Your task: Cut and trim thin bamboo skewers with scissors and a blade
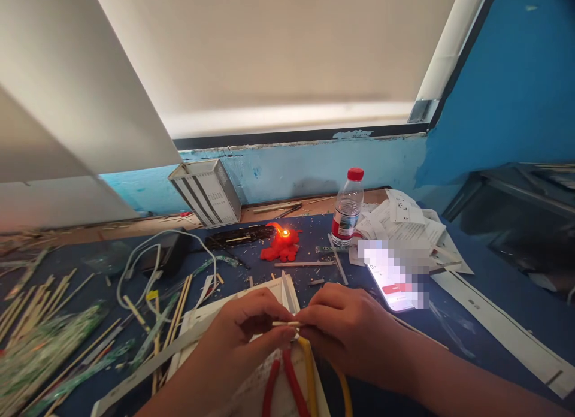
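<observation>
Both hands meet at the lower middle, fingertips close together. My left hand [256, 330] pinches a short pale wooden stick [286, 324] between thumb and fingers. My right hand [345, 327] is closed at the stick's right end, with its fingertips pressed there. Beneath them lies a white booklet [242, 369]. On it rest a tool with red handles [294, 381] and one with yellow handles [309, 375], their upper parts partly hidden by my hands. Beyond the hands, a red candle [281, 246] burns in a lumpy pool of wax.
A water bottle [348, 210] with a red cap stands behind a lit phone [390, 279]. Crumpled papers [404, 225] lie at the right. Wooden sticks [38, 303] and green plastic wrappers [58, 351] cover the left. A white box [209, 192] stands near the wall.
</observation>
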The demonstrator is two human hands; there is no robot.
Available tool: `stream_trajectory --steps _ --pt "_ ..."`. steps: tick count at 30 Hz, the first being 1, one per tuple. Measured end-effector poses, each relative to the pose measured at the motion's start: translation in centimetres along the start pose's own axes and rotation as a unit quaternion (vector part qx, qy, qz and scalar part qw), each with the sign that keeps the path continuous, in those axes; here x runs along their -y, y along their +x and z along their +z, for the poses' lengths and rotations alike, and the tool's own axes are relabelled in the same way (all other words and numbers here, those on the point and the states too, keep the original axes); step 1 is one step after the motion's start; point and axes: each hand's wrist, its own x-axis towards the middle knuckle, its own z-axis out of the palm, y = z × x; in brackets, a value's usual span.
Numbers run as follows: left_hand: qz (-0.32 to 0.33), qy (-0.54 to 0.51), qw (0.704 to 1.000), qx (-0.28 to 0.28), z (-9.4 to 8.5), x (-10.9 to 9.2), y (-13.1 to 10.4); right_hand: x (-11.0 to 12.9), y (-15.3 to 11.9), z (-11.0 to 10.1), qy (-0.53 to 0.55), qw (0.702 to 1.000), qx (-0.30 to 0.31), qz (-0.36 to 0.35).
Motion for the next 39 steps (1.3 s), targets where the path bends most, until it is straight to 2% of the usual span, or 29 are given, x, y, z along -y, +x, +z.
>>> stream_trajectory --steps 4,8,16,18,22,24,30,35,37,39 --pt "-0.013 -0.032 0.999 -0.017 -0.1 -0.3 0.1 -0.2 0.2 -0.2 0.007 0.999 0.036 0.006" --pt "-0.045 -0.073 0.995 -0.056 -0.9 0.0 0.3 -0.6 0.5 -0.7 -0.021 0.997 0.060 0.039" --pt "-0.075 -0.137 0.975 -0.156 -1.2 0.2 0.5 -0.7 0.4 -1.0 0.024 0.995 0.039 0.085" --pt "-0.079 -0.142 0.978 -0.133 -1.0 0.1 0.5 -0.5 0.3 -1.0 0.041 0.995 0.035 0.088" --pt "-0.103 -0.159 0.981 -0.050 -0.6 0.0 0.3 0.0 0.3 -0.9 0.067 0.993 0.043 0.090" --pt "-0.105 -0.169 0.979 -0.038 -0.4 -0.1 0.3 0.3 0.3 -0.8 0.072 0.991 0.055 0.095" --pt "-0.076 -0.171 0.979 -0.078 -1.0 0.2 0.3 0.7 0.3 -1.0 0.072 0.988 0.071 0.118" --pt "-0.077 -0.264 0.951 -0.141 -1.1 0.0 0.5 1.0 0.1 -1.3 0.110 0.981 0.090 0.130" --pt "-0.079 -0.292 0.943 -0.142 -0.9 -0.2 0.6 1.1 0.1 -1.2 0.113 0.981 0.100 0.123" --pt "-0.076 -0.290 0.947 -0.116 -0.8 -0.4 0.5 1.2 0.1 -1.0 0.121 0.979 0.109 0.122"
